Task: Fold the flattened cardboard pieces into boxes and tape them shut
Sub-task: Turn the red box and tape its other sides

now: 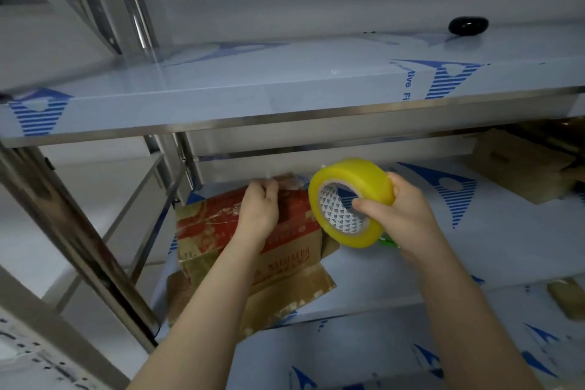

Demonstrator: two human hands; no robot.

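Observation:
A red and brown printed cardboard box (215, 228) stands on the lower shelf surface (411, 256), its bottom flaps hanging over the front edge. My left hand (260, 203) rests on the box's top with fingers curled at the far edge, where a strip of clear tape seems to stretch. My right hand (400, 210) grips a yellow roll of clear tape (351, 199), thumb through its core, held just right of the box and above the shelf.
A wide steel shelf (253, 98) with blue-printed protective film juts out above the box. A black object (468, 25) sits on that shelf. More cardboard (519, 165) lies at the back right. Shelf posts (79, 231) stand to the left. Something green (387, 242) shows under the roll.

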